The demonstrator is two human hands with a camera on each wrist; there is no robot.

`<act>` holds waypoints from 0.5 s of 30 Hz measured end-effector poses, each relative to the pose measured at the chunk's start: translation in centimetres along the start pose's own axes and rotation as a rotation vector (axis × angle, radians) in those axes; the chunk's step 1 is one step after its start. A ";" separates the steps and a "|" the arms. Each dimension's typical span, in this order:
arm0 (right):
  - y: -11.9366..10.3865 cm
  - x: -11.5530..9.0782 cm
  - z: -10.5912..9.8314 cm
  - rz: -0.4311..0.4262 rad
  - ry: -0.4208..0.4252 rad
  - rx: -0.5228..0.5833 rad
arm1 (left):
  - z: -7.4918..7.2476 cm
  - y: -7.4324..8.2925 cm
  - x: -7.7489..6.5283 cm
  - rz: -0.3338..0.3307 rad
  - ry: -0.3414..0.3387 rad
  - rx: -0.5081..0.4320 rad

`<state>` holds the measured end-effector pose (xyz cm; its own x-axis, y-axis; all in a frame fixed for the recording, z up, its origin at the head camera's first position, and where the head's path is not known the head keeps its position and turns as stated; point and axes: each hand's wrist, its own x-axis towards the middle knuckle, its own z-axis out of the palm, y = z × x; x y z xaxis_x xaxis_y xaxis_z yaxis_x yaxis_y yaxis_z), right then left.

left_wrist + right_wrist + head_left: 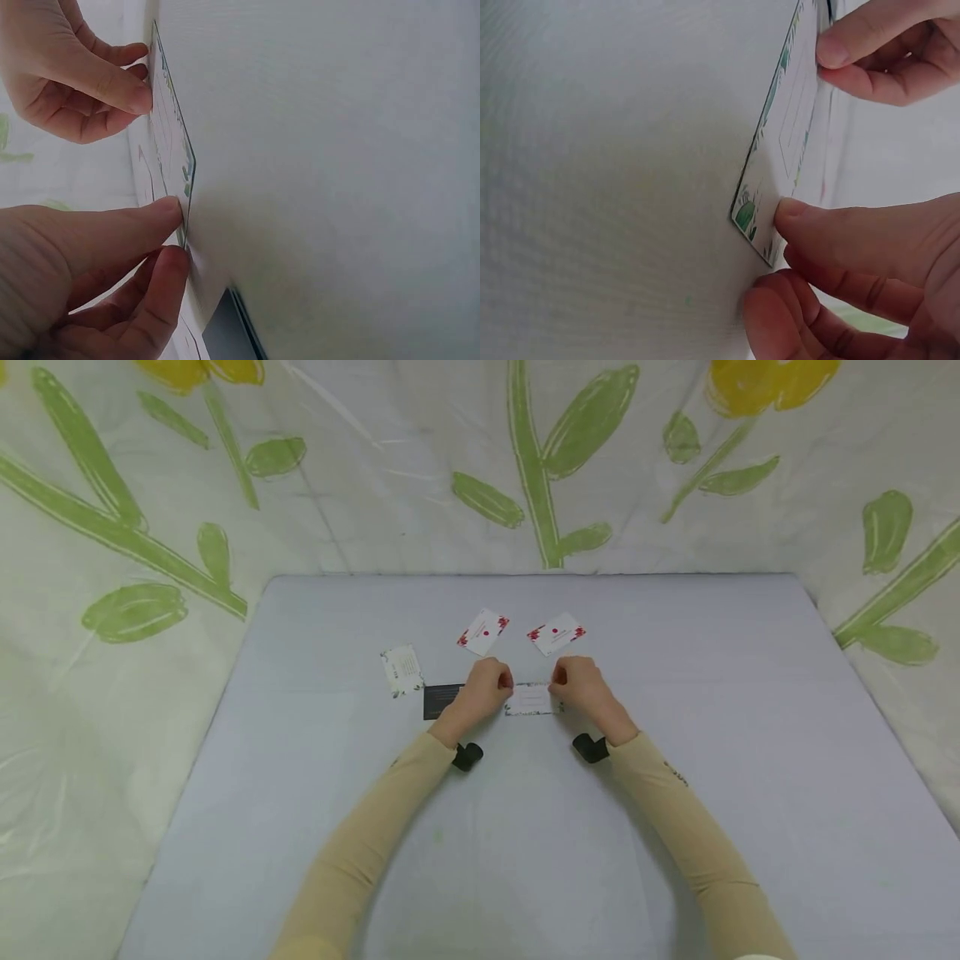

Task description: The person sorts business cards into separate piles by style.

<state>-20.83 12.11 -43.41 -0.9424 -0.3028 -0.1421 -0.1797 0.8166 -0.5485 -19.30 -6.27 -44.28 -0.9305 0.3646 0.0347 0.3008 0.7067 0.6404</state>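
Note:
A white card with a green leaf border point(533, 700) lies between the two hands, its printed face up. My left hand point(486, 686) pinches its left end; in the left wrist view the thumb point(161, 215) is on the face, with a finger at the edge. The right hand point(587, 687) grips the other end, and its thumb point(810, 225) presses near the corner in the right wrist view. Whether the card touches the table cannot be told. Partly hidden by the left hand is a dark card point(439, 702), which looks like more than one layer in the left wrist view.
Two white cards with red floral corners, a left one point(483, 632) and a right one point(556, 633), lie tilted beyond the hands. Another leaf-bordered card point(402, 670) is at the left. All are on a pale table point(555, 843), with a flower-patterned curtain point(405, 468) behind.

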 end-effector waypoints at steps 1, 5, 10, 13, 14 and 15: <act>-0.1 0.0 0.0 0.000 -0.004 -0.009 | 0.0 0.0 0.0 0.000 0.001 0.004; -0.4 0.2 0.1 -0.001 -0.014 -0.036 | -0.2 0.0 -0.1 -0.010 -0.002 0.009; -1.0 0.0 -0.3 0.004 -0.031 -0.040 | -0.6 -0.3 -0.4 0.014 -0.010 -0.012; -1.8 0.0 -0.8 -0.038 -0.012 -0.025 | -1.7 -0.8 -0.6 0.029 0.008 -0.040; -2.1 0.1 -1.0 -0.057 -0.002 -0.019 | -2.3 -1.1 -0.7 0.030 0.020 -0.044; -2.5 0.2 -1.1 -0.081 0.007 -0.011 | -3.0 -1.5 -0.9 0.026 0.031 -0.046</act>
<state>-20.88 10.54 -41.12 -0.9266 -0.3648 -0.0919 -0.2585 0.7949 -0.5488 -19.58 -9.45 -42.99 -0.9289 0.3627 0.0751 0.3155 0.6683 0.6736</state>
